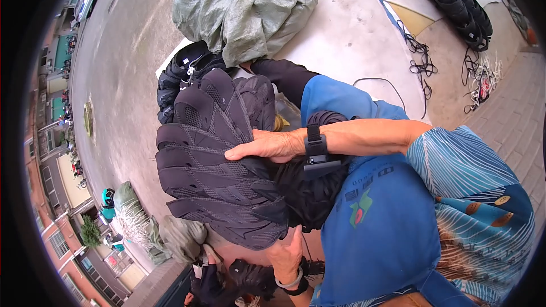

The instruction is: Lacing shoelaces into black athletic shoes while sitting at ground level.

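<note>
A thick stack of black mesh shoe uppers point(219, 156), nested one over another, lies across my lap against my blue apron point(378, 216). My right hand point(264, 145), its wrist in a black strap with a small device, grips the stack. Its thumb presses on the top face and the fingers are mostly hidden among the uppers. At the stack's lower edge my left hand point(286, 254) holds on, part of it tucked under the uppers. More black uppers point(185, 71) with a white lace lie just beyond the stack, and dark material bunches between it and the apron.
A grey-green woven sack point(244, 11) sits on a white sheet point(347, 28). Another bundle of black uppers point(455, 5) lies at the upper right, near tangled black cords point(421, 59). Sacks point(176, 236) stand lower left. Another person point(207, 281) with dark uppers is at the bottom.
</note>
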